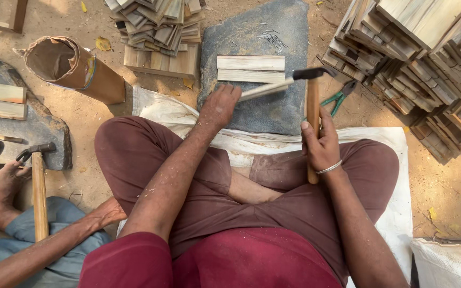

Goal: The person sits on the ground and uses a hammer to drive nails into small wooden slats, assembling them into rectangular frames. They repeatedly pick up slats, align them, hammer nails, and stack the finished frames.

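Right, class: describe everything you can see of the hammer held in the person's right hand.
The hammer has a pale brown wooden handle and a dark metal head with a claw. The handle stands nearly upright in the picture, the head at the top, above the edge of the grey stone slab. The right hand grips the handle around its middle, leaving the lower end free over the lap. The head meets the tip of a thin wooden strip held by the left hand.

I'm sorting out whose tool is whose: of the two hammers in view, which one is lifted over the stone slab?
The hammer in the person's right hand, its dark head raised above the grey stone slab. The other hammer, at the far left, is a co-worker's and sits low beside another slab.
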